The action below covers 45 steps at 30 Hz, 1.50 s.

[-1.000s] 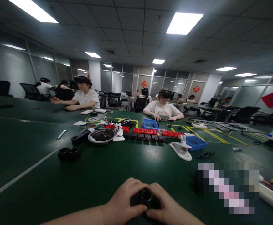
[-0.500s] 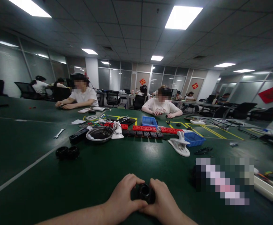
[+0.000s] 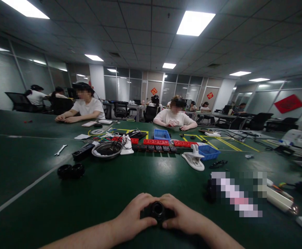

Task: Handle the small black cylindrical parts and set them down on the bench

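Observation:
Between my two hands, low in the middle of the head view, is a black round part (image 3: 158, 209) with a ring-shaped opening facing up toward me. My left hand (image 3: 134, 216) is closed on its left side, thumb in front and fingers behind. From the right, my right hand (image 3: 183, 214) grips the same part, its thumb also on the near side. The fingers hide much of the part's outer edge. To the left on the green table (image 3: 109, 186) sits a pair of black wheel-like rings (image 3: 71, 171), apart from my hands.
A metal bowl (image 3: 99, 152), white clip bases (image 3: 194, 159), red power strips (image 3: 156, 142) and blue bins (image 3: 206, 152) stand across the middle. A wrench (image 3: 60, 150) lies left. At right are a blurred-out item (image 3: 236, 195) and a cream cylinder (image 3: 279, 200). Two people sit opposite.
My head view has turned slightly right, so the scene sits further left. My right hand's fingers have come closer to the left hand's behind the part, and its thumb now shows in front.

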Each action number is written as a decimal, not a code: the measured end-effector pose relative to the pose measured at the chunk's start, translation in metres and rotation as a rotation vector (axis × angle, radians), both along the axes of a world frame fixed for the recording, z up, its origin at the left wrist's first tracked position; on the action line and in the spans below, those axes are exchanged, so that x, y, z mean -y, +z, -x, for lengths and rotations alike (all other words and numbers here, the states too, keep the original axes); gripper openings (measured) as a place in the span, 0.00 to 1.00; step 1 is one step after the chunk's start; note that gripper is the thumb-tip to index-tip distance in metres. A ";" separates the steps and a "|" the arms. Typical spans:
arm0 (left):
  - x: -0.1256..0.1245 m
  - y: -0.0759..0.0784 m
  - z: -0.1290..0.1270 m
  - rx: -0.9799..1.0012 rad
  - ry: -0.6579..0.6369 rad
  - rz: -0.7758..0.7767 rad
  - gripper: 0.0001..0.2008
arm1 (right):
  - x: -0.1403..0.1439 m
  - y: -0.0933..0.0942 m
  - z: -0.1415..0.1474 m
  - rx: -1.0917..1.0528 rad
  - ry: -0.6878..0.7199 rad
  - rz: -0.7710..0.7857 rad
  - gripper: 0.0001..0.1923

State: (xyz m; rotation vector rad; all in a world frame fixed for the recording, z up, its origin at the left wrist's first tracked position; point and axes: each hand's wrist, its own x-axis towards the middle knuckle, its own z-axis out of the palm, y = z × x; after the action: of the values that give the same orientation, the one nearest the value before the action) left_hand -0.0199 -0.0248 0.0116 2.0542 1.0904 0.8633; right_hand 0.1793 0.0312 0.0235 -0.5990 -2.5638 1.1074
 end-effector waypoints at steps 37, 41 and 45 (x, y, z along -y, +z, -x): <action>0.005 0.001 -0.010 -0.016 0.236 0.036 0.17 | 0.025 -0.011 0.018 0.040 -0.348 -0.257 0.30; 0.004 0.002 -0.007 0.003 0.174 0.037 0.19 | 0.018 -0.004 0.008 -0.033 -0.184 -0.052 0.23; 0.004 0.002 -0.004 0.025 0.140 0.047 0.21 | 0.012 -0.008 0.006 -0.026 -0.213 -0.023 0.15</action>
State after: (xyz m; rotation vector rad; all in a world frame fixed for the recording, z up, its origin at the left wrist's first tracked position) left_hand -0.0155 -0.0287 0.0134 1.9414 1.2401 0.9206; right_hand 0.1731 0.0190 0.0157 -0.8236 -2.4196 1.0049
